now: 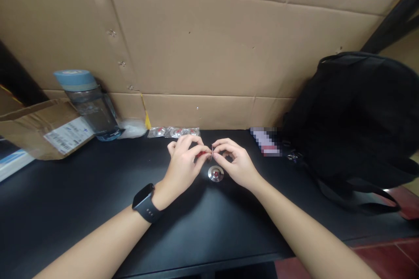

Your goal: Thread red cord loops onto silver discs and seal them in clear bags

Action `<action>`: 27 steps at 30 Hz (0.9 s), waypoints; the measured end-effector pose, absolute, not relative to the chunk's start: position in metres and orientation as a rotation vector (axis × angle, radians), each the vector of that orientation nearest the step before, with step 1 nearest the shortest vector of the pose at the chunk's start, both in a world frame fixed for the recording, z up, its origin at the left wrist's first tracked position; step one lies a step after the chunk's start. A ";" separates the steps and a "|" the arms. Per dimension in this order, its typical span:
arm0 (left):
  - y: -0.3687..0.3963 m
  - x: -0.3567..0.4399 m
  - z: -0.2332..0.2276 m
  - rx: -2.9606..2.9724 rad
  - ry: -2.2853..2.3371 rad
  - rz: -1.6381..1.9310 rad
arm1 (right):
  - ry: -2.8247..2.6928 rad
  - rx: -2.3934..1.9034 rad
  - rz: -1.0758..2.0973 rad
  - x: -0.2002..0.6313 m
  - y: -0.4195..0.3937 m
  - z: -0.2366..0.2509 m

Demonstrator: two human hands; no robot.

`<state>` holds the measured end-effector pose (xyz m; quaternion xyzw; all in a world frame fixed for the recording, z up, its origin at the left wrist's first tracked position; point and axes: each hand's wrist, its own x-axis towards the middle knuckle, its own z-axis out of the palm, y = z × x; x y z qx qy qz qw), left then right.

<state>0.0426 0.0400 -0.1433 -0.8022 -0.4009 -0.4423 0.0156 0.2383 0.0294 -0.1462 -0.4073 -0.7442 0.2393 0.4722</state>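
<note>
Above the black table my left hand (187, 157), with a dark watch on its wrist, is closed in a pinch around a small red piece (200, 154). Facing it, my right hand (235, 160) pinches a thin round piece (211, 153), seen nearly edge-on, between thumb and fingers. The two pieces meet or nearly meet between my fingertips; their exact kind is too small to make out. Just below the hands a shiny metal disc (212, 177) with a red centre lies flat on the table.
Several similar discs in clear plastic packets (158, 132) lie along the cardboard wall (203, 52). At the left stand a water bottle (93, 111) and a brown paper bag (36, 135). A black backpack (356, 122) sits at the right, beside a blurred-out card (266, 143).
</note>
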 end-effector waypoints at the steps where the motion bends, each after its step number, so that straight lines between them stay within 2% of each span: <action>1: 0.040 0.043 -0.144 -2.499 -1.240 -1.372 | -1.829 -1.001 0.582 0.238 0.029 -0.146; 15: 0.043 0.036 -0.137 -2.812 -1.145 -1.261 | -1.853 -0.988 0.677 0.241 0.033 -0.149; 27: 0.049 0.032 -0.141 -2.791 -1.253 -1.077 | -1.896 -1.038 0.661 0.245 0.034 -0.147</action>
